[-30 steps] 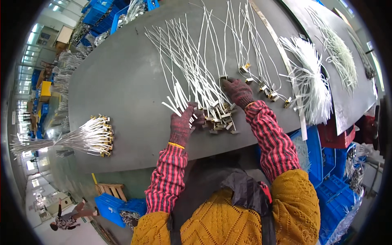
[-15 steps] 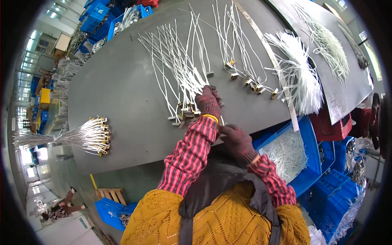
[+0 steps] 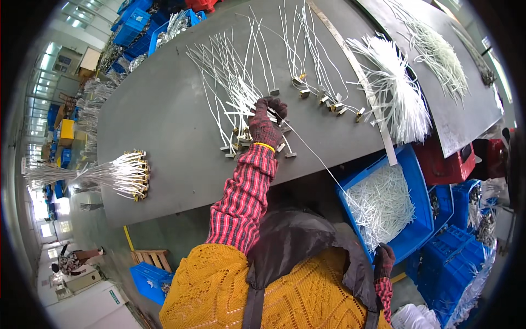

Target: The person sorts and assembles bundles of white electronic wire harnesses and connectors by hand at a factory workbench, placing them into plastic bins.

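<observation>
My left hand [image 3: 267, 122], in a dark red knit glove, is closed on a white wire at the near side of a loose pile of white wires [image 3: 235, 85] with small metal connectors. From it a thin white strand [image 3: 313, 154] stretches down to the right, over the table edge to the blue bin [image 3: 422, 222]. My right hand [image 3: 384, 260], gloved too, is low at that bin's near corner with its fingers curled. What it grips is hidden. White strips [image 3: 382, 200] fill the bin.
A tied wire bundle [image 3: 109, 174] lies at the table's left. Farther right are a few separate wires [image 3: 315, 55], a metal strip [image 3: 361, 77] and a thick white bundle [image 3: 402, 93]. A second table [image 3: 438, 109] and a red bin [image 3: 446, 164] stand to the right.
My right hand has moved away from the left, down and right to the bin's corner. The strand now spans the gap. My left hand has shifted slightly up and left.
</observation>
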A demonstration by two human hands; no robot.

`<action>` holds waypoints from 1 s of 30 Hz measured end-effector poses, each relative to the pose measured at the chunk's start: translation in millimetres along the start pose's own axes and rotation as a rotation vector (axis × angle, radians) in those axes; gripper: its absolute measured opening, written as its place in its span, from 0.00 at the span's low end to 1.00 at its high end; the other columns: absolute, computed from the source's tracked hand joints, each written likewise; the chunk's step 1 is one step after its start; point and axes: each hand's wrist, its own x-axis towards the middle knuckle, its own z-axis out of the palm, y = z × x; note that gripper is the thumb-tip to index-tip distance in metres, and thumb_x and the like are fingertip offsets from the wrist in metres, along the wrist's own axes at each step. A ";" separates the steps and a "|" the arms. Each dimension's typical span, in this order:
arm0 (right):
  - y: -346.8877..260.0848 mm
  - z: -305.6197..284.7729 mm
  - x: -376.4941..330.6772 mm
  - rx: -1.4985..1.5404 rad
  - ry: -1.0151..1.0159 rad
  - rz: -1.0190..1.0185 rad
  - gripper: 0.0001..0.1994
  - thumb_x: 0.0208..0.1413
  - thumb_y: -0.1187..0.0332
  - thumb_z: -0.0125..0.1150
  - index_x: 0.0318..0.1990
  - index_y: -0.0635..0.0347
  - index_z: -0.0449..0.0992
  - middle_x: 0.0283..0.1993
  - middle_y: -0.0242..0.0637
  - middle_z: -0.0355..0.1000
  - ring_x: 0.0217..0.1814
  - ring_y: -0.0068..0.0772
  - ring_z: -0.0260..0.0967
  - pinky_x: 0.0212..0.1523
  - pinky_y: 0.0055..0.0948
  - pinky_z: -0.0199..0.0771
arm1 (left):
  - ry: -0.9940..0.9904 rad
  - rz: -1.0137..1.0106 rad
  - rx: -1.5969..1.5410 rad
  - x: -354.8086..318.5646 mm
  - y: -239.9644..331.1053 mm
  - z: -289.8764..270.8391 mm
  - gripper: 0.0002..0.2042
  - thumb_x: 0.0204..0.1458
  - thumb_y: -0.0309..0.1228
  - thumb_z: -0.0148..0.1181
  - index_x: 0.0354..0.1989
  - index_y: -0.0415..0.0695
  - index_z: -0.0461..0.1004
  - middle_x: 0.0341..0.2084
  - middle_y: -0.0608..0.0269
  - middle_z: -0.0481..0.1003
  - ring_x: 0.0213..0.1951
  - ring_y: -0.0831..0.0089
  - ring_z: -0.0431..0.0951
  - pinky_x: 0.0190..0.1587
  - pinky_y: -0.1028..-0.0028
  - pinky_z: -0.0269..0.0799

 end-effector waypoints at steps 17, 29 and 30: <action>-47.3 122.7 2.3 0.015 -0.227 0.013 0.19 0.60 0.69 0.57 0.58 0.65 0.72 0.39 0.30 0.73 0.33 0.16 0.65 0.32 0.20 0.65 | -0.118 -0.039 0.265 -31.0 28.9 -14.2 0.15 0.62 0.40 0.57 0.42 0.38 0.76 0.30 0.55 0.80 0.32 0.63 0.83 0.37 0.66 0.82; -251.0 517.8 -17.8 -0.310 -0.923 -0.317 0.23 0.63 0.67 0.57 0.64 0.57 0.66 0.42 0.39 0.75 0.37 0.28 0.76 0.33 0.29 0.77 | 0.036 0.060 1.381 -17.1 78.1 -32.8 0.18 0.57 0.44 0.59 0.36 0.38 0.81 0.21 0.57 0.79 0.28 0.66 0.80 0.31 0.65 0.71; -237.8 536.0 21.2 -0.375 -0.834 -0.707 0.20 0.62 0.63 0.58 0.60 0.57 0.71 0.42 0.42 0.77 0.42 0.37 0.76 0.37 0.33 0.75 | -0.021 0.125 1.343 6.0 75.6 -59.5 0.19 0.57 0.45 0.59 0.39 0.37 0.80 0.22 0.58 0.79 0.24 0.68 0.79 0.29 0.66 0.72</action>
